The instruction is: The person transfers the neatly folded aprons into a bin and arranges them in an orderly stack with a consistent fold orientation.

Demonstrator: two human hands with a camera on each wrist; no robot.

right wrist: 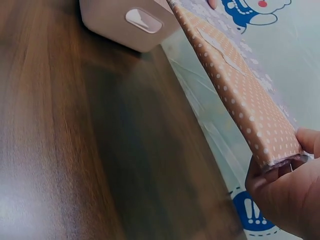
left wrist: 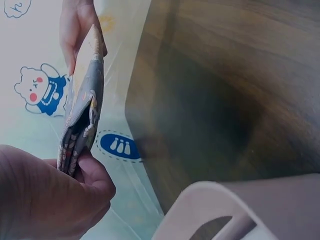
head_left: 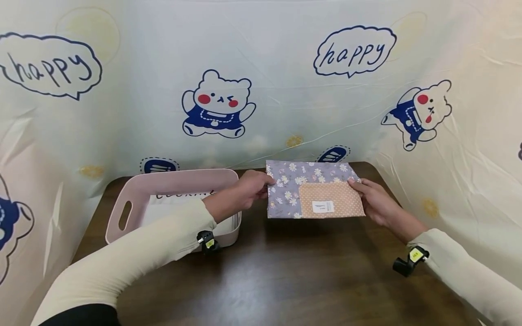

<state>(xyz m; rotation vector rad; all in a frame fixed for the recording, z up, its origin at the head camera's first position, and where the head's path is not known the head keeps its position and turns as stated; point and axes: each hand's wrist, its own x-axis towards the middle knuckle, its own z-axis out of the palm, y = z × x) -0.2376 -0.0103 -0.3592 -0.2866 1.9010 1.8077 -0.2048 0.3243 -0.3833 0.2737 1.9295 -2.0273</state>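
Both hands hold a folded floral cloth (head_left: 285, 194), lavender with white daisies, above the table. On its front is an orange polka-dot section (head_left: 342, 203) with a small white label (head_left: 322, 206). My left hand (head_left: 253, 186) pinches the left edge; the left wrist view shows the cloth's folded layers (left wrist: 82, 120) end-on, gaping slightly. My right hand (head_left: 377, 199) grips the right side, thumb on the front face. In the right wrist view, the dotted fold (right wrist: 240, 95) runs up and away from the fingers.
Left on the dark wooden table (head_left: 285, 280) stands a pink basket (head_left: 195, 175) with handle holes. Inside lies a white item (head_left: 163, 206) with dark lettering, partly hidden behind my left arm. A printed curtain (head_left: 277, 90) hangs behind the table and at both sides.
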